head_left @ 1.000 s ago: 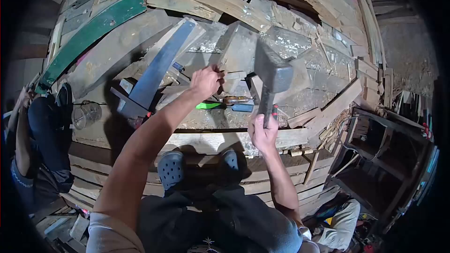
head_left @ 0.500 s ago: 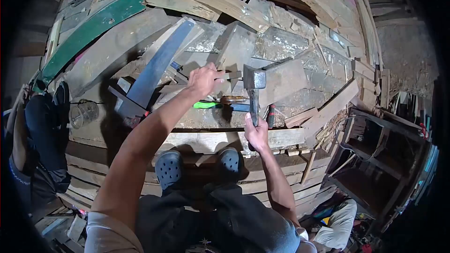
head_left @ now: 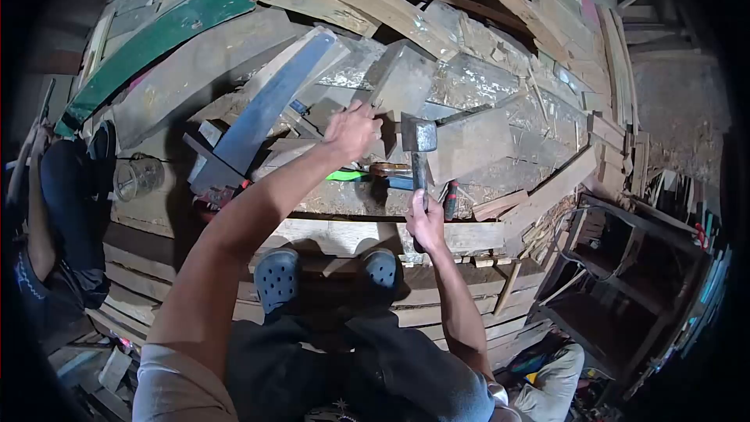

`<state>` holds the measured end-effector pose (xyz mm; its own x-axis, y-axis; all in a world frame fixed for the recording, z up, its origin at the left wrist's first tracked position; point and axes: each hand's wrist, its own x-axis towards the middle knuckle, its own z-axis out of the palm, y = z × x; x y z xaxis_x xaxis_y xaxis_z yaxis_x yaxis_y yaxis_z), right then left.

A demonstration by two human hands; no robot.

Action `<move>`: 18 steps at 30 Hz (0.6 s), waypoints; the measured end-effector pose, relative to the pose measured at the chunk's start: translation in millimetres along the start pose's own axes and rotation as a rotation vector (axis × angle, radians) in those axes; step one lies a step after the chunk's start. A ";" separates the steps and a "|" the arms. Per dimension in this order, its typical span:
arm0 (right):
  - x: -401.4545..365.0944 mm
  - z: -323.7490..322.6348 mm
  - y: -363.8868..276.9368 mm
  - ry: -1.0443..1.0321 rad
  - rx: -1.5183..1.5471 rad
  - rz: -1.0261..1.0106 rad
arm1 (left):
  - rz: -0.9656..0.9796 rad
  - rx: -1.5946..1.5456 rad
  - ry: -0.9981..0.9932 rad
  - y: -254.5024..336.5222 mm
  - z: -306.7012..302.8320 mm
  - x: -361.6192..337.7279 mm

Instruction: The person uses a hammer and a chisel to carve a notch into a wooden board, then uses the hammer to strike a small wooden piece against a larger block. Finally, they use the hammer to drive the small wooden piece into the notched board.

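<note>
My right hand [head_left: 426, 223] is wrapped round the handle of a hammer [head_left: 419, 137], whose heavy metal head is raised in front of me. To its left, my left hand [head_left: 354, 131] has its fingers curled beside a thick wooden block [head_left: 402, 78]; what it holds, if anything, cannot be made out. Just below that hand lie a bright green-handled tool [head_left: 346, 176] and a brown-handled tool [head_left: 391, 168]. A red and black handle [head_left: 451, 200] stands out right of the hammer.
A blue board [head_left: 273, 101] and a long green board [head_left: 164, 43] lie at the left. Near them stands a clear jar [head_left: 139, 179]. Another person's arm and dark-clothed leg [head_left: 69, 203] show at the far left. A dark wooden frame [head_left: 625, 266] is at the right.
My left hand has moved slightly right and up, and the flat piece that stuck out of its fingers no longer shows there. The hammer head has tilted and shifted a little left.
</note>
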<state>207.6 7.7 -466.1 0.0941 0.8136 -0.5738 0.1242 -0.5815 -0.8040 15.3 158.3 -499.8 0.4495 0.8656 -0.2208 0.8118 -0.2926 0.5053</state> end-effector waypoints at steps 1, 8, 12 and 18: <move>-0.7 0.7 -1.6 -0.015 0.044 0.027 | -0.017 -0.039 -0.029 3.8 -1.3 1.7; 5.3 6.7 19.4 0.036 -0.109 -0.089 | 0.261 -0.030 0.145 -13.3 30.4 10.5; 12.4 6.3 -10.9 0.022 -0.074 0.005 | 0.258 0.015 0.000 -11.2 25.5 9.5; 22.4 24.0 -26.0 0.103 -0.332 -0.079 | 0.218 -0.101 0.038 -15.5 30.1 7.9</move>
<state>182.7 41.2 -461.7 0.1681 0.8614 -0.4794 0.4480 -0.4999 -0.7412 17.5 157.5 -534.5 0.5944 0.8014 -0.0668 0.6549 -0.4341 0.6186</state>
